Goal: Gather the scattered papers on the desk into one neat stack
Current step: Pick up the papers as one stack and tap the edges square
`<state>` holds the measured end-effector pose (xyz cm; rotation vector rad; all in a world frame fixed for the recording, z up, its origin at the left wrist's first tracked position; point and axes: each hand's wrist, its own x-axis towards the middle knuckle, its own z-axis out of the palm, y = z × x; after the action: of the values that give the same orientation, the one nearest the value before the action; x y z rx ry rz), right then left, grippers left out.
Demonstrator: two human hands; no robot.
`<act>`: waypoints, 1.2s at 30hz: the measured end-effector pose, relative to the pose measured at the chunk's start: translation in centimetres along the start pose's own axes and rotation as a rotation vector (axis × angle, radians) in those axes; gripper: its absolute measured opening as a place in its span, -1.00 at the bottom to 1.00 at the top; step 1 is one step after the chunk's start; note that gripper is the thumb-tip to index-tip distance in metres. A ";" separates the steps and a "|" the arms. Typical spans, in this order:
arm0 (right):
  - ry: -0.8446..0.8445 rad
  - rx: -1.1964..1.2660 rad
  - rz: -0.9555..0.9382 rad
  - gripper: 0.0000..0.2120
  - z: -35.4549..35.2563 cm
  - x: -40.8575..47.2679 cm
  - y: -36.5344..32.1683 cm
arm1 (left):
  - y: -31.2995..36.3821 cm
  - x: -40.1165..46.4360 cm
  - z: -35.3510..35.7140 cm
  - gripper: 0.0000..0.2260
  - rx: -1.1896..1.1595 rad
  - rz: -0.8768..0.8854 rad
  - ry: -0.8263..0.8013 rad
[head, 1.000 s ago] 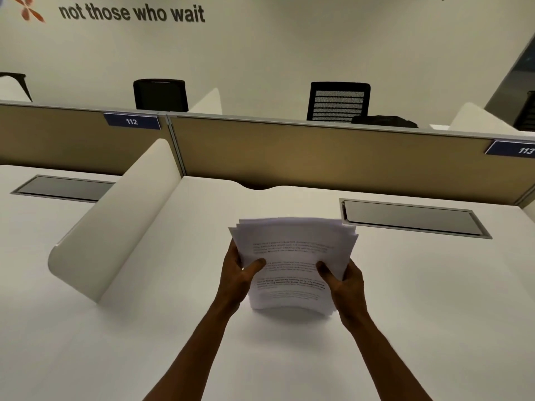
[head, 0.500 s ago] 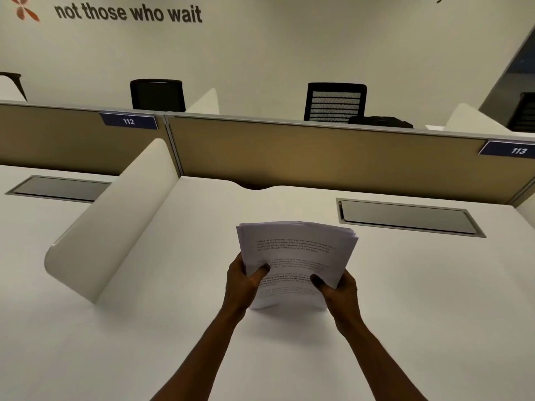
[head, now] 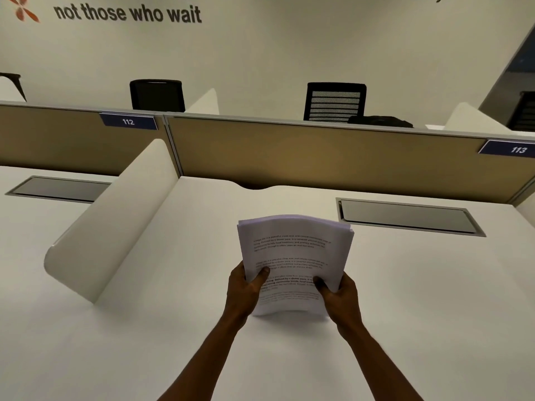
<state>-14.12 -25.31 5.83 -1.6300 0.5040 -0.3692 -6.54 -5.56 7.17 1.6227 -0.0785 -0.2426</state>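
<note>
Both hands hold the stack of papers (head: 293, 256) upright over the desk (head: 419, 299): the left hand (head: 244, 290) grips its lower left edge with the thumb pressed on the printed face, and the right hand (head: 340, 298) grips the lower right edge the same way. From the hands, the sheets rise toward 12 o'clock, bowed slightly, with their top edges fanned a little and not quite flush. The front page is white with several blocks of dark text, too small to read. Whether the bottom edge touches the desk cannot be told. Bare white surface spreads at 3 o'clock and 6 o'clock. A curved white divider (head: 115, 227) stands at 9 o'clock, a grey cable hatch (head: 405, 217) lies at 2 o'clock, and a tan partition (head: 318, 151) closes the far edge at 12.
</note>
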 end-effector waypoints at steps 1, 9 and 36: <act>-0.006 -0.012 -0.001 -0.76 0.0 0.0 0.1 | -0.2 0.0 0.0 -0.67 0.001 -0.011 -0.012; -0.084 -0.293 -0.219 -0.76 -2.3 1.3 -4.6 | 7.9 1.8 -3.1 -0.13 0.322 0.454 0.247; -0.159 0.203 0.130 -0.59 -3.8 2.6 -1.4 | 2.6 3.3 -6.6 -0.72 0.042 0.025 -0.025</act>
<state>-13.69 -29.82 7.56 -1.4088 0.4351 -0.1855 -1.75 0.03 9.68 1.6595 -0.1238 -0.2430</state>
